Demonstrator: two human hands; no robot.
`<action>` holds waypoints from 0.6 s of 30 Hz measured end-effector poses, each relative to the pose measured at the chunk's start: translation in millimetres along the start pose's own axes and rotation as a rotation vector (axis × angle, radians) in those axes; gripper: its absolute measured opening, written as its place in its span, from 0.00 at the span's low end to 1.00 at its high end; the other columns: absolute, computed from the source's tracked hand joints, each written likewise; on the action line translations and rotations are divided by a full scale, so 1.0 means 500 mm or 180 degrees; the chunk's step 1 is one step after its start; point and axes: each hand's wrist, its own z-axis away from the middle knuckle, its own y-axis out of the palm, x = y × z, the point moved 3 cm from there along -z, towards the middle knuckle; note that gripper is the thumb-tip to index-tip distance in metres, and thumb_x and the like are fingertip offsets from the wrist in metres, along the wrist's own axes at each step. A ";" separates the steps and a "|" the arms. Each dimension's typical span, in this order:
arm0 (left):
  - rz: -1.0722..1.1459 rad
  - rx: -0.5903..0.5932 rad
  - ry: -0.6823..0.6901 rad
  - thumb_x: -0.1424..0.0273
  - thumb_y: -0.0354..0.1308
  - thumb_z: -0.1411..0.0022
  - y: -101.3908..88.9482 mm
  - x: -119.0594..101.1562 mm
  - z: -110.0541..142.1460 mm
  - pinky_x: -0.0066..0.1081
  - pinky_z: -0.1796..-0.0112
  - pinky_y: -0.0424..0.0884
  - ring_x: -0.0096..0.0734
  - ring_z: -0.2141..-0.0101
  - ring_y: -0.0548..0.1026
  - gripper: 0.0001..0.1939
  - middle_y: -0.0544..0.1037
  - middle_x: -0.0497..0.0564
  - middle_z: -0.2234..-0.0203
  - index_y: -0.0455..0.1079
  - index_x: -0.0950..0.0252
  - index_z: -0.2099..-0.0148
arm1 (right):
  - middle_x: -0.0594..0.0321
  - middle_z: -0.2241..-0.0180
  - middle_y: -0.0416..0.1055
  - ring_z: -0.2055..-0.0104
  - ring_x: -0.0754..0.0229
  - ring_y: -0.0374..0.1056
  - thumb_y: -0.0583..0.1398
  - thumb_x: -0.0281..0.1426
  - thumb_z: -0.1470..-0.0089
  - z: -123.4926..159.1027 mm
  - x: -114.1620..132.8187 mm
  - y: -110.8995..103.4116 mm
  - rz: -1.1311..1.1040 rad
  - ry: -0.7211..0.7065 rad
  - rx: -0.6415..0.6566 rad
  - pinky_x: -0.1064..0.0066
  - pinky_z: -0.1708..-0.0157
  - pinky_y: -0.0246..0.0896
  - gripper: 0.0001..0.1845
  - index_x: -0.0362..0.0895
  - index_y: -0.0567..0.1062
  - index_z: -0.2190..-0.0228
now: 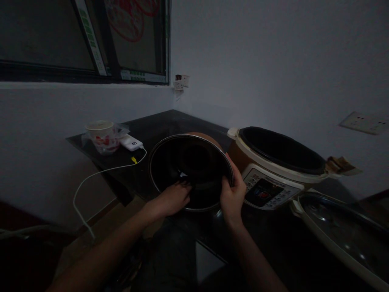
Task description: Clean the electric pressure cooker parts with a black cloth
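Observation:
A dark-lined inner cooker pot with a brownish outside is tipped toward me at the front of the table. My right hand grips its right rim, thumb inside and fingers around the outside. My left hand reaches over the lower rim into the pot, its fingers stretched along the inner wall. Shadow hides the fingertips, and nothing shows in that hand. Right of the pot stands an electric cooker with a button panel and an uncovered dark opening. A glass lid with a pale rim lies at the lower right.
On the dark table, a paper cup in a plastic bag stands at the left beside a white power bank. A white cable hangs off the edge. Wall sockets are in the corner; a brown folded piece rests by the cooker.

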 end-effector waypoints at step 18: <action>0.0414 -0.0367 0.0297 0.84 0.49 0.44 0.034 -0.089 0.001 0.41 0.41 0.60 0.38 0.38 0.60 0.36 0.60 0.59 0.37 0.51 0.66 0.33 | 0.56 0.44 0.66 0.41 0.54 0.61 0.58 0.36 0.45 0.021 -0.038 -0.014 -0.0379 0.0699 -0.0469 0.55 0.39 0.51 0.22 0.46 0.67 0.49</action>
